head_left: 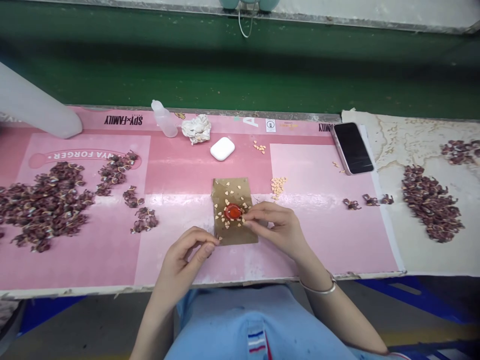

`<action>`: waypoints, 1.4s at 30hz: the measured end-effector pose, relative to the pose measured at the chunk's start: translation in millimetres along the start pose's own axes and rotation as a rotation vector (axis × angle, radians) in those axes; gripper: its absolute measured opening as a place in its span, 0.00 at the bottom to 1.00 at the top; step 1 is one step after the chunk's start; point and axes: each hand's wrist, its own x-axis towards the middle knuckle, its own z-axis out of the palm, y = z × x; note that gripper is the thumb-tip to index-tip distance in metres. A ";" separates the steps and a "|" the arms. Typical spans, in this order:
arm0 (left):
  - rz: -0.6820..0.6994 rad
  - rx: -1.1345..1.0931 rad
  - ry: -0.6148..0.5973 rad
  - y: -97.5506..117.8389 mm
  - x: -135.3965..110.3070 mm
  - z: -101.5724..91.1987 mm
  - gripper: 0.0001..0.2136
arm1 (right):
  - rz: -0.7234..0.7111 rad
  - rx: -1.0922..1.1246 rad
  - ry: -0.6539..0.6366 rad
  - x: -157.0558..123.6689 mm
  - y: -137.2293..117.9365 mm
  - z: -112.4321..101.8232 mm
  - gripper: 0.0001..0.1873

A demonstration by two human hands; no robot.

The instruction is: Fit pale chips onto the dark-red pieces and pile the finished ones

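Observation:
A square of brown sheet (236,237) lies on the pink mat, with a small round dish of glossy red-orange liquid (233,212) on it. Tiny cream heart-shaped pieces (227,225) are scattered around the dish. My left hand (189,257) is closed in a pinch at the sheet's lower left corner, where one small piece touches the fingertips; whether it is gripped is unclear. Close to the dish's right side, my right hand (277,227) has thumb and index finger pinched together. What sits between them is too small to make out.
Dark reddish-brown clustered items lie in a big pile (48,205) at left and another pile (431,205) at right. Behind the sheet are a white case (222,149), crumpled tissue (197,129) and a plastic bottle (164,119). A phone (352,149) and loose cream pieces (278,187) lie rightward.

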 end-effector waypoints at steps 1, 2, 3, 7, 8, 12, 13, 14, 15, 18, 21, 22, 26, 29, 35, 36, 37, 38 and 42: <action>0.000 -0.001 0.014 -0.2 -0.8 -0.6 0.07 | -0.017 -0.051 0.012 1.0 3.2 0.1 0.06; -0.009 0.002 0.025 -0.2 -1.6 -0.9 0.06 | -0.031 -0.092 0.016 1.8 6.4 0.4 0.06; -0.022 0.008 0.035 -0.2 -2.4 -0.9 0.06 | -0.042 -0.124 0.016 2.3 9.2 0.9 0.06; -0.032 0.015 0.080 -1.9 -3.8 0.1 0.08 | -0.071 -0.189 0.013 2.0 16.8 3.0 0.07; -0.022 0.013 0.086 -2.8 -3.6 0.4 0.08 | -0.080 -0.196 0.012 1.6 17.7 3.5 0.07; -0.025 0.013 0.095 -6.8 -2.9 1.1 0.08 | -0.105 -0.212 0.016 1.1 19.6 4.2 0.07; -0.042 0.006 0.101 -7.6 -3.2 1.3 0.08 | -0.106 -0.212 0.018 1.4 19.8 4.0 0.07; -0.065 -0.007 0.113 -8.2 -3.7 1.6 0.09 | -0.104 -0.213 0.018 1.7 19.6 3.6 0.07; -0.091 -0.025 0.130 -8.7 -4.2 1.9 0.10 | -0.100 -0.212 0.018 2.0 18.9 3.2 0.07; -0.157 -0.120 0.166 -9.2 -4.7 4.2 0.14 | -0.080 -0.184 0.032 2.6 11.2 2.3 0.07; -0.217 -0.305 0.111 -6.7 -1.9 9.4 0.15 | -0.066 -0.061 0.042 1.8 -5.2 4.1 0.05; -0.244 -0.397 0.065 -5.0 -0.3 11.7 0.16 | -0.071 -0.002 0.025 1.6 -11.6 5.3 0.05; -0.402 -0.834 -0.190 4.4 5.6 20.4 0.19 | -0.163 0.201 -0.099 3.1 -31.7 9.7 0.04; -0.487 -1.024 -0.293 7.5 6.6 22.3 0.19 | -0.242 0.214 -0.131 6.2 -37.2 9.8 0.05; -0.579 -1.096 -0.383 0.7 2.5 21.2 0.16 | -0.335 0.149 -0.167 8.5 -36.1 9.1 0.04; -0.592 -1.105 -0.393 -0.3 1.8 21.6 0.16 | -0.337 0.148 -0.184 8.2 -35.6 9.7 0.04; -0.601 -1.114 -0.402 -0.9 1.0 22.1 0.16 | -0.335 0.151 -0.203 7.7 -35.0 10.4 0.05; -0.607 -1.122 -0.412 -1.2 0.4 22.6 0.16 | -0.330 0.158 -0.221 7.3 -34.5 11.1 0.05; -0.618 -1.128 -0.420 -1.7 -1.6 22.8 0.16 | -0.302 0.200 -0.254 5.6 -32.4 13.7 0.06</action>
